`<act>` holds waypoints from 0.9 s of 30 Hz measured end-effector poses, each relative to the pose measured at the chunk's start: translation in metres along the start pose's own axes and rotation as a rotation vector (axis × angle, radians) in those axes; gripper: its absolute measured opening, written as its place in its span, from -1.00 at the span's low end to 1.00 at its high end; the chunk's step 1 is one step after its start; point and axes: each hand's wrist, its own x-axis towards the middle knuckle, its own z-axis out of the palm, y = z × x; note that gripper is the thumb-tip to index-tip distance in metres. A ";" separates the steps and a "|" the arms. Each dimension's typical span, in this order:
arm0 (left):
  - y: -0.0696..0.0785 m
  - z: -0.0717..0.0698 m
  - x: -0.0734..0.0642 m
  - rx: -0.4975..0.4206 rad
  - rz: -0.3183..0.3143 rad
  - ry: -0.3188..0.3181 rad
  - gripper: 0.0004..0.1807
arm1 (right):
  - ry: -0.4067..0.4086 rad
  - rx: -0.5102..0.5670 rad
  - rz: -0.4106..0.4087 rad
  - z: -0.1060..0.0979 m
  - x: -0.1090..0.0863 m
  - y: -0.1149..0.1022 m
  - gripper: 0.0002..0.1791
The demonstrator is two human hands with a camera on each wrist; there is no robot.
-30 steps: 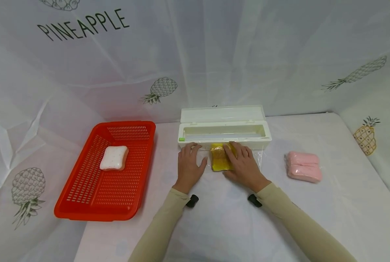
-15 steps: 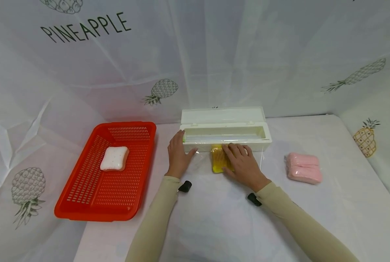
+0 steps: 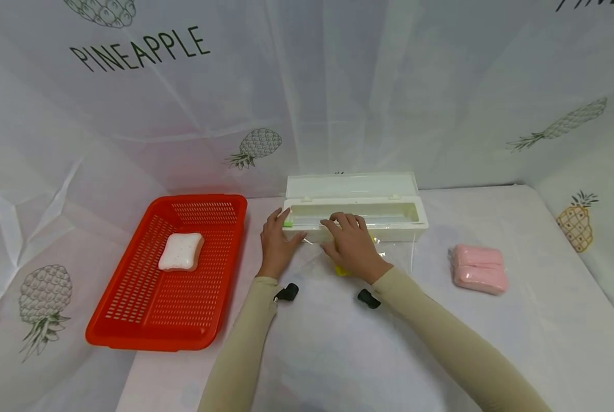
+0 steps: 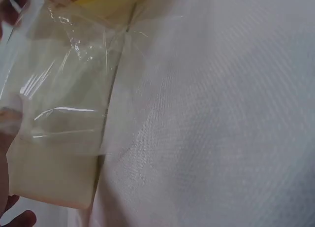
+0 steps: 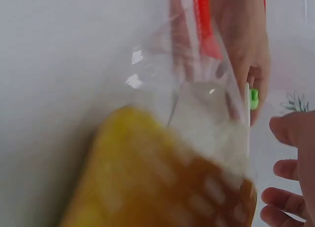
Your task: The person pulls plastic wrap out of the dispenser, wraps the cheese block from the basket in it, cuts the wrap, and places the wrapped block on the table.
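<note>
Clear film (image 4: 64,84) is hanging over the front wall of the white box (image 3: 396,235) and spreading onto the cloth before it. Our left hand (image 3: 277,246) is grasping the box's left end, the thumb lying against the front and the fingers reaching round the corner beside a green tab (image 3: 288,224). Our right hand (image 3: 355,249) is holding nothing; its fingers are bending loosely and standing apart from one another above a yellow-and-brown slab (image 5: 157,178). That slab is lying just in front of the box, near its middle, and our hand is hiding most of it from the head camera. From the right wrist it is showing large but blurred, and we are not managing to tell whether the film is passing over it or under it. Black wrist cameras (image 3: 287,292) are sitting at the cuffs of our khaki sleeves (image 3: 242,349). Behind the box's long trough, its lid (image 3: 353,185) is standing open. To our left, a red basket (image 3: 180,303) is resting on the table, and a white bread-shaped slice (image 3: 179,252) is lying inside it. To our right, well apart from the box, a wrapped pink pack (image 3: 479,269) is lying on the pale cloth (image 3: 327,355). Beyond everything, a pale sheet (image 3: 337,86) is rising, bearing drawn pineapples.
</note>
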 end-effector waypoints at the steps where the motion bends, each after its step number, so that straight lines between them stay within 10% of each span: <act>1: 0.001 -0.001 -0.001 -0.007 0.002 0.003 -0.14 | -0.009 0.018 0.003 0.002 0.007 -0.003 -0.45; 13: -0.006 0.003 -0.002 0.019 0.010 0.054 -0.25 | -0.074 0.044 -0.013 0.031 0.070 -0.033 -0.66; 27: -0.006 -0.004 -0.002 0.138 -0.001 0.069 -0.24 | -0.042 -0.007 0.021 0.033 0.080 -0.038 -0.86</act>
